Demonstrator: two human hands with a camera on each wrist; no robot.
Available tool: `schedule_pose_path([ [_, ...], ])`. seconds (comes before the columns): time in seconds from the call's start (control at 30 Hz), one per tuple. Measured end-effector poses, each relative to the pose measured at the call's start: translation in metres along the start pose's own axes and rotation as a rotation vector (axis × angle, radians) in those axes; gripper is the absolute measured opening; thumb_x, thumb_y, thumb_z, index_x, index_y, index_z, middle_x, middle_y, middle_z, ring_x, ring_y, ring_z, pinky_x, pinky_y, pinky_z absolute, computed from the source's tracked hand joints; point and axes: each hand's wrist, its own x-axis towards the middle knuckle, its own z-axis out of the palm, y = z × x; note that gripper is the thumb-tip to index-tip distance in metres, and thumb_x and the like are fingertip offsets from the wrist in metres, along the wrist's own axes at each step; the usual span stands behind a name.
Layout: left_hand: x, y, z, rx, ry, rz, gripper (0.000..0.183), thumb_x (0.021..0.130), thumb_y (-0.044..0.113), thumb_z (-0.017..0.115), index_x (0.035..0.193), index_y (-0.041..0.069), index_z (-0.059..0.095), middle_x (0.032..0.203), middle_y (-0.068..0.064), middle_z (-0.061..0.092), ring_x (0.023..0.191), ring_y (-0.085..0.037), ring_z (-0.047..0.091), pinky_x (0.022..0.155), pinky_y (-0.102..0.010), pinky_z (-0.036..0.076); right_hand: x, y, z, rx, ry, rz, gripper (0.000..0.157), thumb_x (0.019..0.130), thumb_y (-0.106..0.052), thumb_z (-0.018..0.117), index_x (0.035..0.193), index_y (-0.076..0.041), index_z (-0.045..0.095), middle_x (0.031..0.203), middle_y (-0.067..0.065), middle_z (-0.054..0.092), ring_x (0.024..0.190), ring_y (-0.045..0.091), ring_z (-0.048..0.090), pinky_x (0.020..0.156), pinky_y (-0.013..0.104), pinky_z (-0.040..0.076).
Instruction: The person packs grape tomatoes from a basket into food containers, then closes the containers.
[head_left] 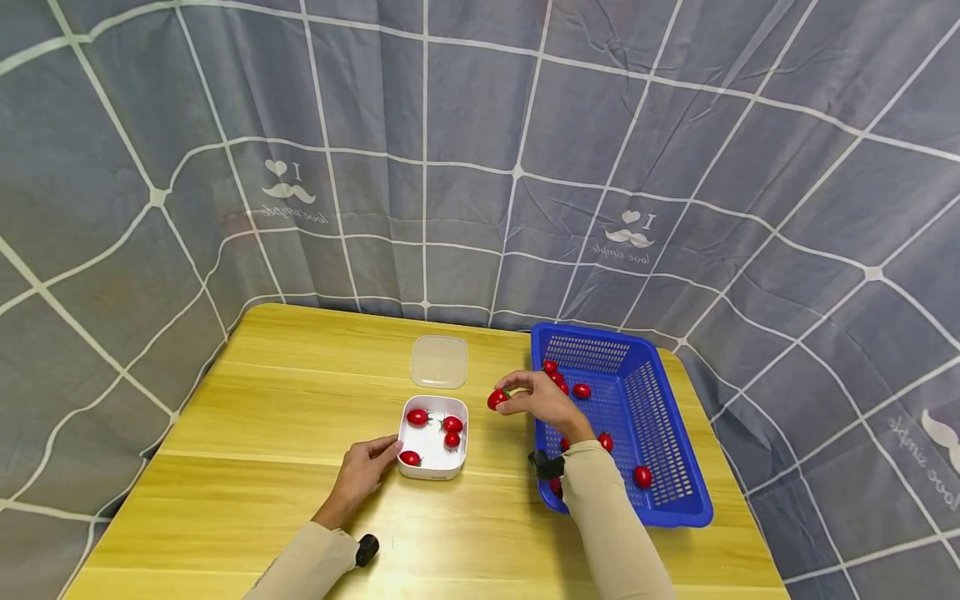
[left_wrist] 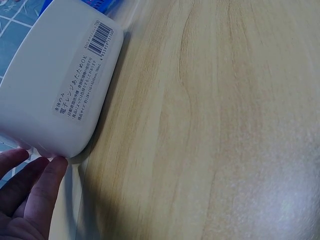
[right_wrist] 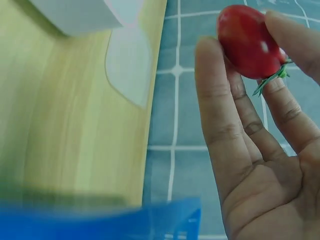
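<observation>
A cherry tomato point(head_left: 497, 399) with a green stem is pinched between the thumb and fingers of my right hand point(head_left: 536, 400). The right wrist view shows that tomato point(right_wrist: 248, 42) raised at the fingertips. The hand is over the table, between the white container and the blue basket. My left hand point(head_left: 363, 471) rests its fingertips against the left side of the square white container point(head_left: 431, 472). Several cherry tomatoes point(head_left: 417, 417) lie inside it. In the left wrist view, the fingers point(left_wrist: 45, 195) meet the container's outer wall point(left_wrist: 40, 65) near its lower corner.
A blue perforated basket point(head_left: 663, 417) stands at the right with several more cherry tomatoes point(head_left: 642, 477) in it, partly hidden by my right forearm. A translucent lid point(head_left: 438, 362) lies behind the container on the wooden table point(head_left: 300, 383). A grey checked curtain point(head_left: 465, 208) encloses the table.
</observation>
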Motion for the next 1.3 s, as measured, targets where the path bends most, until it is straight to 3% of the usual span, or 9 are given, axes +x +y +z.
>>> schedule_pose_path([
  [0.2, 0.000, 0.000, -0.001, 0.011, -0.005, -0.001, 0.037, 0.095, 0.019, 0.062, 0.122, -0.006, 0.063, 0.118, -0.019, 0.065, 0.083, -0.013, 0.055, 0.059, -0.016, 0.044, 0.007, -0.003, 0.017, 0.025, -0.013, 0.010, 0.033, 0.082, -0.005, 0.075, 0.112, 0.004, 0.064, 0.105, 0.013, 0.067, 0.086, 0.017, 0.068, 0.088, 0.034, 0.056],
  [0.43, 0.000, 0.000, 0.000, -0.031, -0.005, 0.017, 0.035, 0.095, 0.016, 0.062, 0.120, -0.008, 0.064, 0.119, -0.021, 0.065, 0.095, -0.012, 0.060, 0.073, -0.011, 0.049, 0.018, -0.001, 0.036, 0.074, -0.006, -0.032, 0.033, 0.080, -0.001, 0.075, 0.110, 0.008, 0.064, 0.101, 0.012, 0.066, 0.081, 0.015, 0.066, 0.078, 0.031, 0.058],
  [0.8, -0.002, 0.001, -0.001, -0.051, -0.009, 0.010, 0.036, 0.095, 0.016, 0.063, 0.121, -0.008, 0.063, 0.119, -0.021, 0.064, 0.093, -0.011, 0.061, 0.070, -0.011, 0.050, 0.030, 0.001, 0.070, 0.077, 0.036, -0.011, 0.032, 0.078, 0.000, 0.076, 0.107, 0.006, 0.066, 0.099, 0.012, 0.065, 0.079, 0.015, 0.063, 0.075, 0.029, 0.059],
  [1.1, -0.002, -0.001, 0.000, -0.049, -0.005, 0.010, 0.035, 0.095, 0.016, 0.062, 0.121, -0.009, 0.063, 0.118, -0.022, 0.065, 0.091, -0.011, 0.061, 0.070, -0.011, 0.050, 0.036, 0.008, 0.098, 0.015, 0.079, 0.018, 0.027, 0.077, 0.000, 0.078, 0.103, 0.002, 0.068, 0.092, 0.007, 0.065, 0.070, 0.012, 0.061, 0.077, 0.043, 0.059],
  [1.3, 0.000, -0.002, 0.001, -0.041, -0.003, 0.011, 0.035, 0.095, 0.016, 0.062, 0.121, -0.008, 0.063, 0.117, -0.020, 0.066, 0.086, -0.008, 0.059, 0.066, -0.013, 0.050, 0.043, 0.011, 0.113, -0.079, 0.106, 0.006, 0.025, 0.076, -0.003, 0.079, 0.099, -0.001, 0.069, 0.091, 0.005, 0.065, 0.071, 0.012, 0.057, 0.062, 0.032, 0.056],
])
